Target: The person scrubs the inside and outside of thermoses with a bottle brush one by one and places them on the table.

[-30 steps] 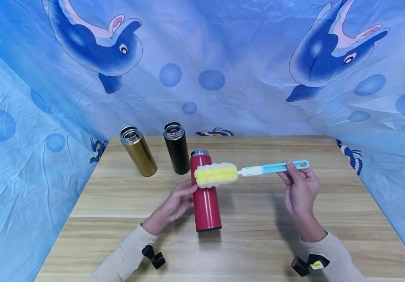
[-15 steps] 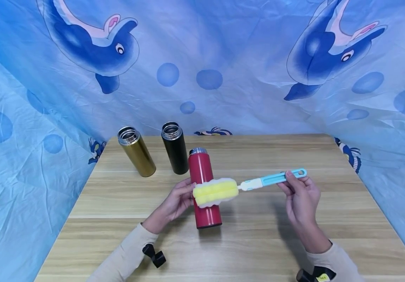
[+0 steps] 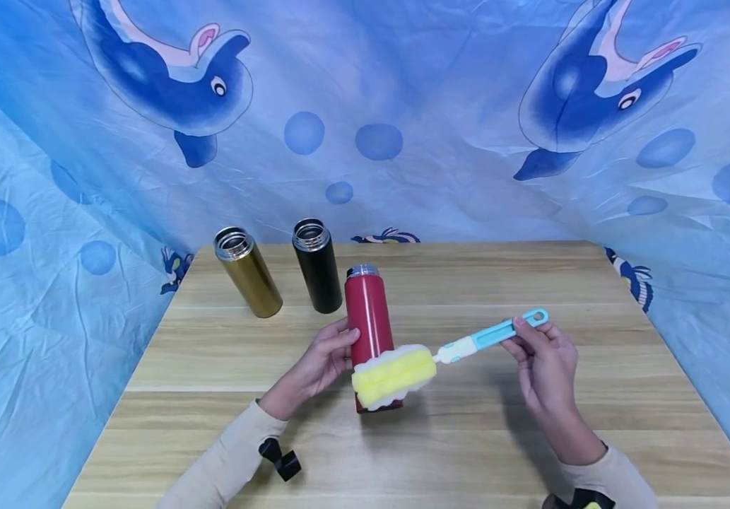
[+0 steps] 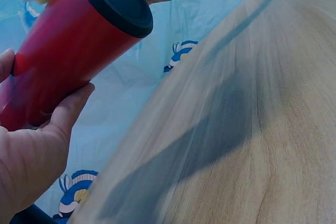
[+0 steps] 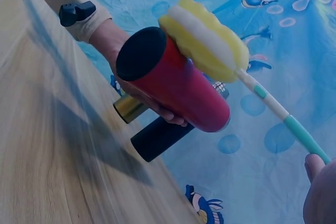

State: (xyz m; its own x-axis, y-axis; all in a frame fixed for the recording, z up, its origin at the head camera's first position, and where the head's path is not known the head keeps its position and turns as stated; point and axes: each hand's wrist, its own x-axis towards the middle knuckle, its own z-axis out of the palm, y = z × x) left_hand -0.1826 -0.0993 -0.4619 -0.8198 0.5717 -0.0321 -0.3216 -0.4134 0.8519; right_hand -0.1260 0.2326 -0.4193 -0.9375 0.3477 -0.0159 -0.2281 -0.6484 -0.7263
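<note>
A red thermos bottle (image 3: 369,311) is held above the table, its steel mouth tilted toward the back. My left hand (image 3: 323,357) grips it round the left side; in the left wrist view its black base (image 4: 118,1) points to the upper right. My right hand (image 3: 545,360) pinches the blue end of a bottle brush (image 3: 492,335) between thumb and fingers. The brush's yellow and white sponge head (image 3: 393,375) lies across the lower part of the red bottle in the head view. From the right wrist, the sponge overlaps the bottle's side.
Behind stand a gold bottle (image 3: 251,276) and a black bottle (image 3: 319,272), both upright with no lids on. The wooden table (image 3: 466,438) ends at a blue dolphin-print cloth (image 3: 441,85) at the back and sides.
The sponge head has slid down the red bottle from its upper part to near its base, and the brush now slants more. The left hand and bottle have barely moved.
</note>
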